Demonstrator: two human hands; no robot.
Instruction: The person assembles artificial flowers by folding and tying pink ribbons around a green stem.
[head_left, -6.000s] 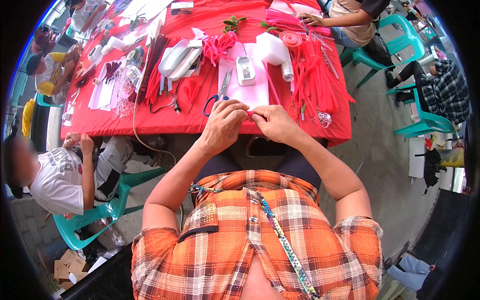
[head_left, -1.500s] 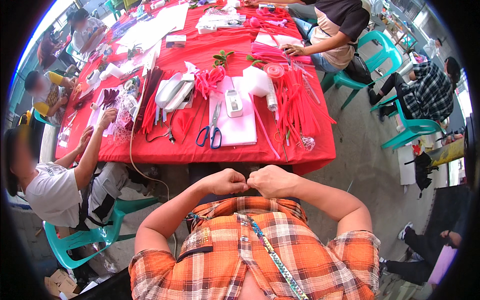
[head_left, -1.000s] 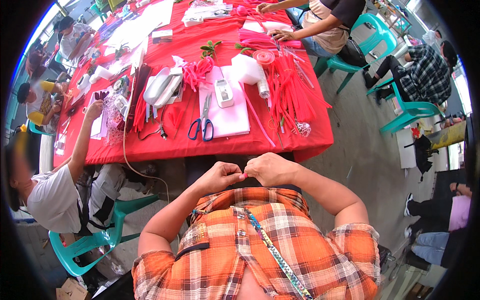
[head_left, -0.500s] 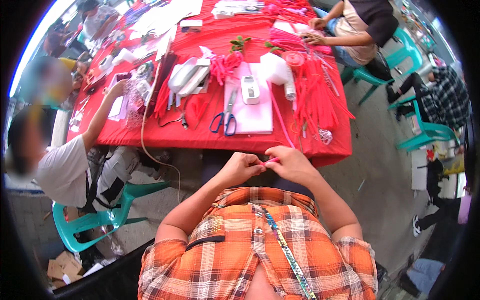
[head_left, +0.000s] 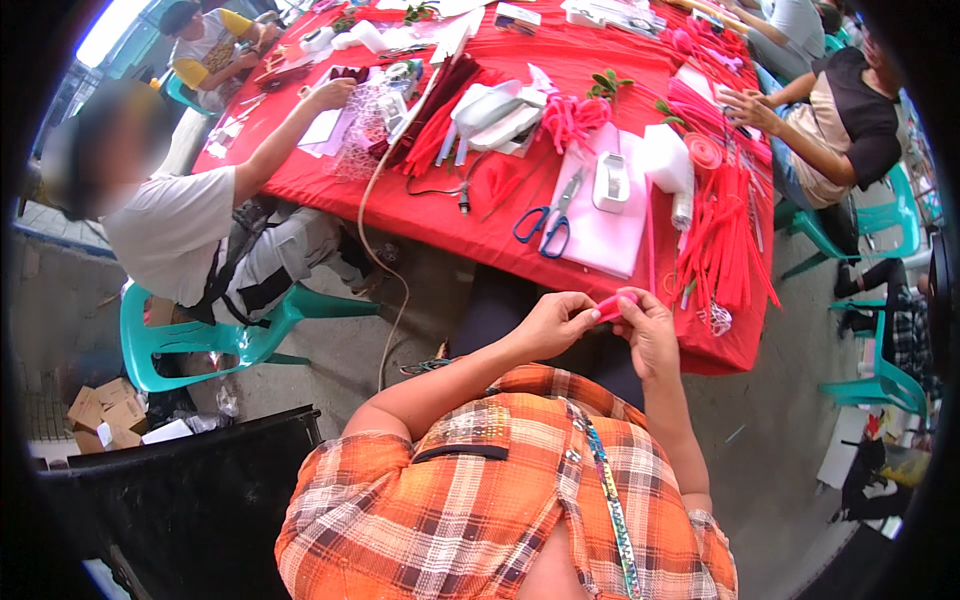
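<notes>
In front of my lap, just off the table's near edge, I hold a bright pink pipe cleaner (head_left: 610, 306) between both hands. My left hand (head_left: 553, 326) pinches one part with thumb and fingertips. On the other side my right hand (head_left: 648, 328) grips it, thumb and forefinger closed. A thin pink length rises behind the right fingers toward the table. Closest on the tabletop are blue-handled scissors (head_left: 546, 224), partly over pale pink sheets (head_left: 612, 250). A white tape dispenser (head_left: 611, 183) stands on those sheets.
Bundles of red pipe cleaners (head_left: 722, 235) cover the right side of the red-clothed table (head_left: 455, 232). A pale cord (head_left: 369, 205) hangs off its edge to the floor. One person (head_left: 185, 225) sits at left on a green chair (head_left: 190, 335); another person (head_left: 820, 130) works at right.
The view has swung left, so the table appears tilted and shifted right. My hands have drawn slightly apart, and more of the pink pipe cleaner shows between them.
</notes>
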